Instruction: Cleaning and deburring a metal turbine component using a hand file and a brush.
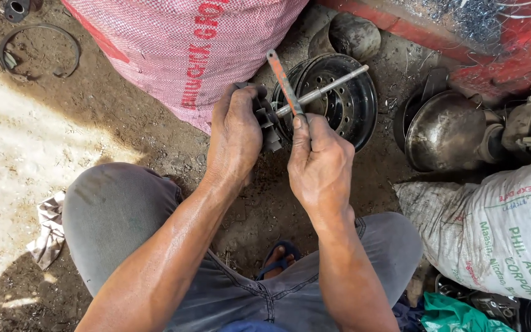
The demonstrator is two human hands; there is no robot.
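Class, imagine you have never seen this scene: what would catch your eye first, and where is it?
At the centre, the left hand grips a dark toothed metal part, while the right hand holds a thin orange blade against it. Just behind them a black wheel rim lies on the dirt, with a big pink woven sack above it.

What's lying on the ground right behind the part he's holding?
Behind the dark metal part in the left hand lies a black wheel rim, a metal rod across it. The rim's near-left edge is covered.
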